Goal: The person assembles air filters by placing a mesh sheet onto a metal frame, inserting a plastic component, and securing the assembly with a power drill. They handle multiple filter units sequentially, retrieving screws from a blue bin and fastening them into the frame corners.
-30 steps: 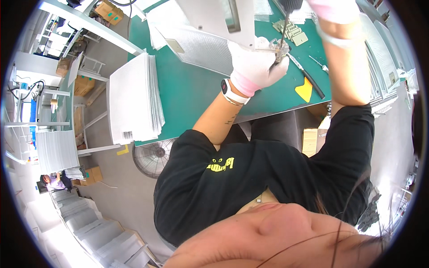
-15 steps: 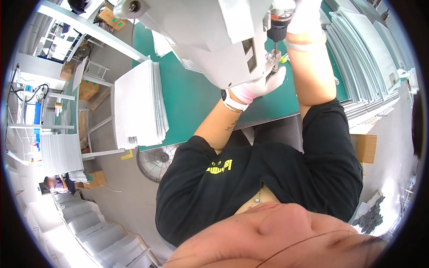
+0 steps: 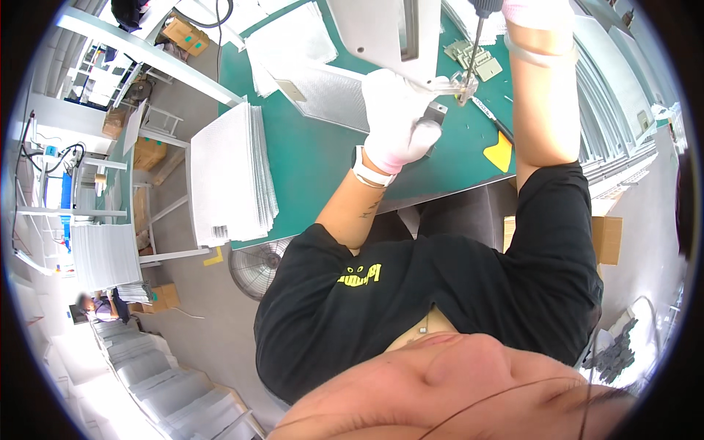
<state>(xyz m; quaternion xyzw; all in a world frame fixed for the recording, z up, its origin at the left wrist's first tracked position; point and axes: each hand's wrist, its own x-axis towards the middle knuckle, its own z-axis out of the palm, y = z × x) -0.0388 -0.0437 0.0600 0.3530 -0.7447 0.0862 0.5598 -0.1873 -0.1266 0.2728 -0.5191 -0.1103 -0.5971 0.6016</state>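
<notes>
- The white-gloved left hand (image 3: 402, 121) curls over the green tabletop (image 3: 312, 176), thumb and fingers pinching a small grey metal piece (image 3: 438, 111).
- The gloved right hand (image 3: 539, 15), over the tabletop's far right, is cropped beside a dark driver (image 3: 485, 7); its grip I cannot tell.
- A yellow triangular piece (image 3: 499, 152) lies toward the tabletop's right.
- White sheets (image 3: 226, 176) stack along the tabletop's left edge.
- A round fan (image 3: 255, 269) stands by the tabletop's near-left corner.

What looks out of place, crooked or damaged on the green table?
No spill or damage stands out. Small pale plates lie in a loose heap on the green table, at uneven angles, so they look untidy.
</notes>
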